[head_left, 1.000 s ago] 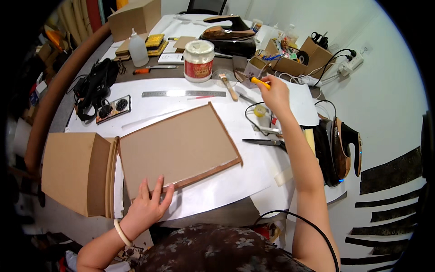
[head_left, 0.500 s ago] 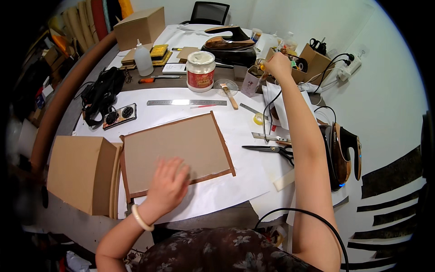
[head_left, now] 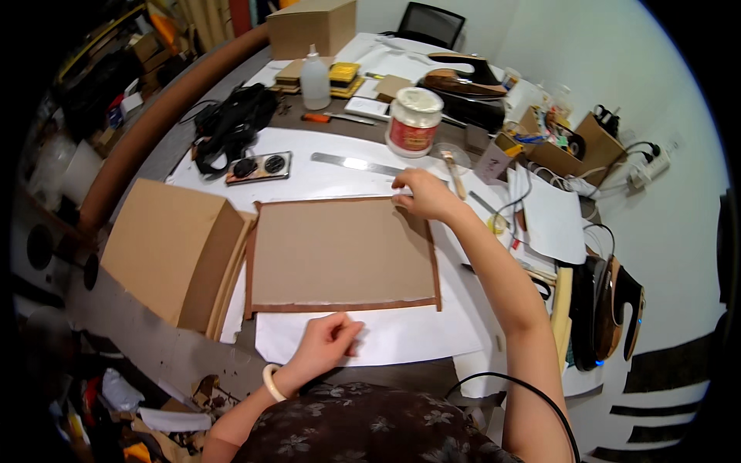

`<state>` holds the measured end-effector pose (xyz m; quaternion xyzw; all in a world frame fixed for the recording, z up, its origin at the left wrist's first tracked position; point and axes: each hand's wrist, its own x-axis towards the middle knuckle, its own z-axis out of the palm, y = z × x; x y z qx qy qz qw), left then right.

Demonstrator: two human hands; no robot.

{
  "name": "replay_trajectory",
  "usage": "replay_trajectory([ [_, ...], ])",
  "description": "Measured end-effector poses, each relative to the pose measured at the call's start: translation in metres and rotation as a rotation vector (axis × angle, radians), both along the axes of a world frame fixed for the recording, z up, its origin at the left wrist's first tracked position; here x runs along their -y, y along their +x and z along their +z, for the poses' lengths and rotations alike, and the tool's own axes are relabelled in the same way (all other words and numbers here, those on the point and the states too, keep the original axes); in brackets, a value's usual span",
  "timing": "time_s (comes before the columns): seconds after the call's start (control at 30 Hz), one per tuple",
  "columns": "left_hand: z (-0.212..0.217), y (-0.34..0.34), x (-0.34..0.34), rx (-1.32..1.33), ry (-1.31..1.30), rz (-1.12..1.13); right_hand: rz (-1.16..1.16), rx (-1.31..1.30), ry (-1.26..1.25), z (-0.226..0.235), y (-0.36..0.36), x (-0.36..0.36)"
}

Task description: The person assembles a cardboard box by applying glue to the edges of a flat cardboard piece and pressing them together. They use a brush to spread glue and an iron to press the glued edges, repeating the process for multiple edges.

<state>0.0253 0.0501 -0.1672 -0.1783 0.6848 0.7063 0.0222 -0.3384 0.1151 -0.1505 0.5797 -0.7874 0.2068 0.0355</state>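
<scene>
A flat grey-brown board with dark brown strips folded along its edges lies on white paper in front of me. At its far right corner is my right hand, fingers bent and drawn together; what they hold, if anything, is hidden. My left hand rests just off the board's near edge, curled into a loose fist with nothing visible in it.
Left of the board stands a cardboard box on flat boards. Beyond lie a steel ruler, a white-and-red jar, a brush and a patterned device. Two irons stand right and far. A cable crosses my right arm.
My right hand has come back from the cup at the far right to the board's far right corner. My left hand has left the board's surface and curled up. The view has shifted.
</scene>
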Motion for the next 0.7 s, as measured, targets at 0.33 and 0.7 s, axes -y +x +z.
replay_trajectory([
  [0.33, -0.003, 0.000, -0.002, -0.068, 0.983, 0.243, -0.131, 0.033, 0.306, 0.008, 0.032, 0.021],
  [0.7, -0.016, 0.009, -0.002, -0.029, 0.698, -0.187, -0.021, 0.730, -0.188, 0.118, 0.053, -0.085],
])
